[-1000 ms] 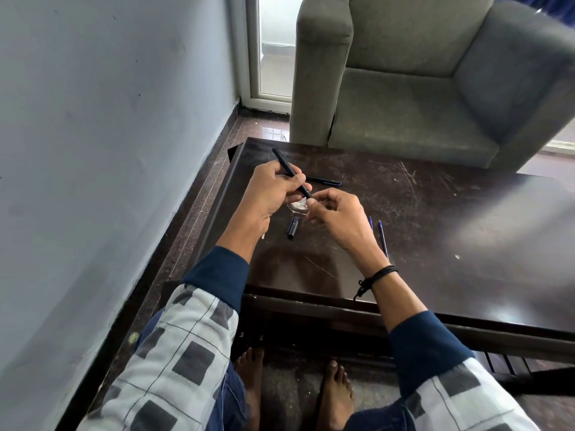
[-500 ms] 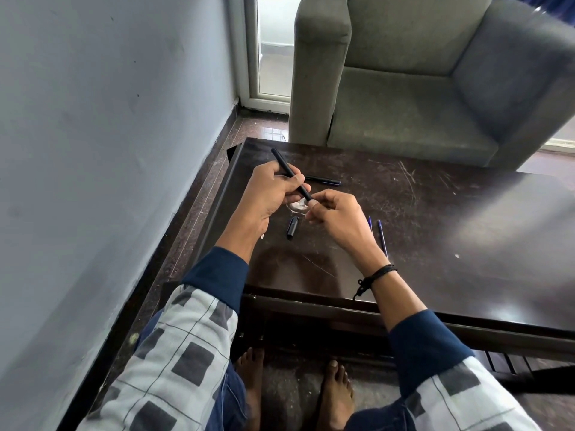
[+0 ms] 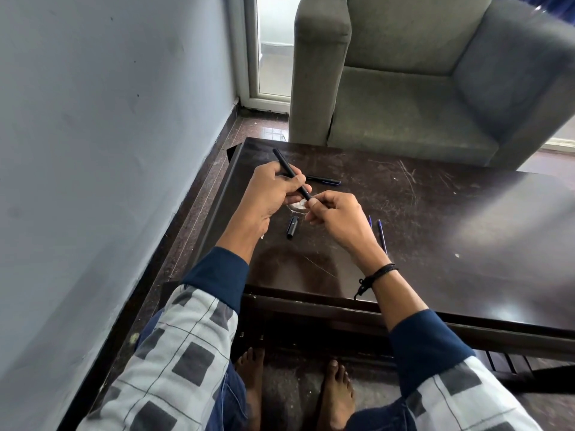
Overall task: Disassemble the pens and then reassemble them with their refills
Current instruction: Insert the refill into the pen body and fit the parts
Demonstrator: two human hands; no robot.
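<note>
Left hand [image 3: 270, 194] grip around pen [image 3: 283, 163]

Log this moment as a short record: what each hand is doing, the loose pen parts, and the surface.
left hand: grips the black pen around its barrel
right hand: pinches the same pen at its near end
pen cap: lies on the table, just below the hands
second pen: lies flat beyond the hands
blue refills: two, beside the right wrist
table: dark, scratched
</note>
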